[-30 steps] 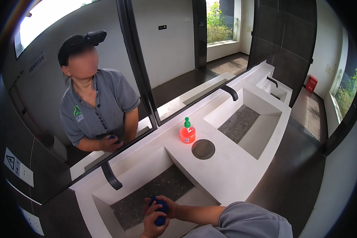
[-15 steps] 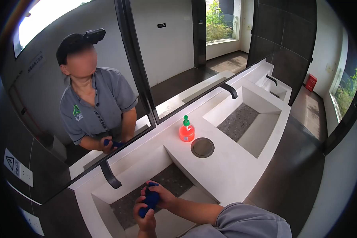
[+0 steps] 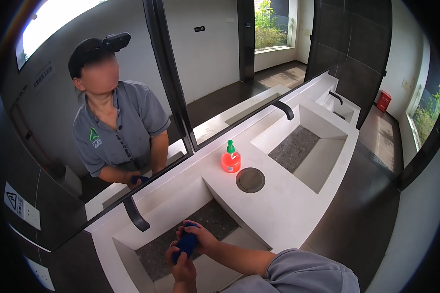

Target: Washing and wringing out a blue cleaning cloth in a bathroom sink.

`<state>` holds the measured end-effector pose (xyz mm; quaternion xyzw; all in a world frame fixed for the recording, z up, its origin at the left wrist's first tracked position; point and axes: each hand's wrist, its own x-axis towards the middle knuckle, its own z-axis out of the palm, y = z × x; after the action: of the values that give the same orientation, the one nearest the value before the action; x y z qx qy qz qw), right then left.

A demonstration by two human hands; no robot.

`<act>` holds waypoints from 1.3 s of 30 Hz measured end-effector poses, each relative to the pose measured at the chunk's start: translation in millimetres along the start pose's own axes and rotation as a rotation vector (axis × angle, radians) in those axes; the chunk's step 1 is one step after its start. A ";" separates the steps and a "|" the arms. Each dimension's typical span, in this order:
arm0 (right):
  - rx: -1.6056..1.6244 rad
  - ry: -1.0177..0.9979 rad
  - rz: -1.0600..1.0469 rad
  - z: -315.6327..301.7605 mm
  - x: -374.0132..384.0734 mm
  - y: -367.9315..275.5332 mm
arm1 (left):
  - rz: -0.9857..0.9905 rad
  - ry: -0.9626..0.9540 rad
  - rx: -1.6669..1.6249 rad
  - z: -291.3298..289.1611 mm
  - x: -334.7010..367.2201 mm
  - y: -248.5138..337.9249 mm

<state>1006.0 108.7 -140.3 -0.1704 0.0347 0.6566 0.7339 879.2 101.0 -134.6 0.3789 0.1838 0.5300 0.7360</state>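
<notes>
A bunched dark blue cloth (image 3: 186, 243) is squeezed between my two hands above the near sink (image 3: 253, 236). My left hand (image 3: 183, 267) grips its lower end, fingers wrapped round it and thumb laid along the near side. From the right, my right hand (image 3: 205, 238) closes on the upper end. Most of the cloth is covered by fingers, so its full shape is hidden. A black curved faucet (image 3: 136, 216) juts over the basin, up and left of my hands, apart from them.
On the white counter (image 3: 278, 207) a pump bottle (image 3: 231, 160) of red-orange liquid with a green top stands beside a round metal lid (image 3: 250, 180). Farther right lies a second sink (image 3: 322, 166) with its faucet (image 3: 284, 109). A framed mirror (image 3: 205, 53) runs behind the counter.
My hands have shifted their grip slightly on the blue cloth, the right fingers now folded farther over its upper end. Both still hold it over the basin.
</notes>
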 end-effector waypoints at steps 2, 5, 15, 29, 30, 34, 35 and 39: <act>0.010 -0.026 0.023 -1.2 1.3 -0.4 | -0.020 0.026 0.009 -0.9 -0.3 0.2; 0.035 -0.076 0.035 -3.9 1.5 -0.5 | -0.010 -0.046 0.051 -3.6 0.6 1.5; 0.021 -0.189 0.085 -12.0 2.9 -2.2 | -0.035 -0.078 0.061 -2.5 0.4 9.0; 0.130 -0.146 -0.015 -12.5 -0.8 -0.8 | -0.122 -0.049 -0.110 0.7 2.4 0.5; 0.130 -0.146 -0.016 -12.6 -0.6 -1.3 | -0.122 -0.050 -0.111 1.5 2.4 1.5; 0.117 -0.206 0.034 -13.2 -1.7 -4.0 | -0.126 -0.085 -0.113 3.2 3.1 3.8; 0.104 -0.199 0.058 -13.0 -2.4 -4.3 | -0.125 -0.094 -0.127 3.2 3.3 4.0; 0.058 -0.146 0.075 -8.7 -5.5 -6.5 | -0.162 -0.071 -0.166 -2.0 2.9 3.3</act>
<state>1013.1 100.3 -145.6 -0.0992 0.0064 0.6932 0.7139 876.8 104.8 -133.1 0.3192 0.1430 0.4684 0.8114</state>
